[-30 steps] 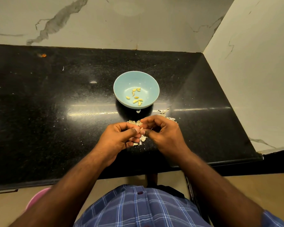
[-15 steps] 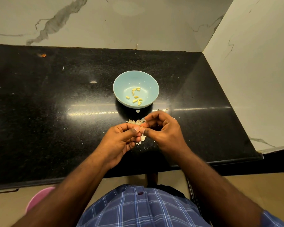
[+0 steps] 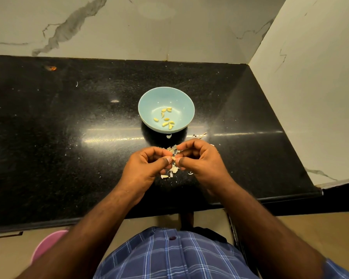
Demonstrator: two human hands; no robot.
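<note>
1. Seed [image 3: 173,158], small, pale and husked, is pinched between the curled fingertips of left hand [image 3: 145,168] and right hand [image 3: 201,160], just in front of the light-blue round bowl [image 3: 159,97].
2. Probably featherlight, slick and brittle: grip its edges.
3. Pale husk scraps [image 3: 174,169] lie before the bowl, with yellow kernels [image 3: 166,119] inside it.

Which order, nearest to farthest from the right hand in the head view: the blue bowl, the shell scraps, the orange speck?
1. Shell scraps, on the counter right beside the right hand.
2. Blue bowl, beyond the hand, mid-counter.
3. Orange speck, far back-left of the counter.
</note>
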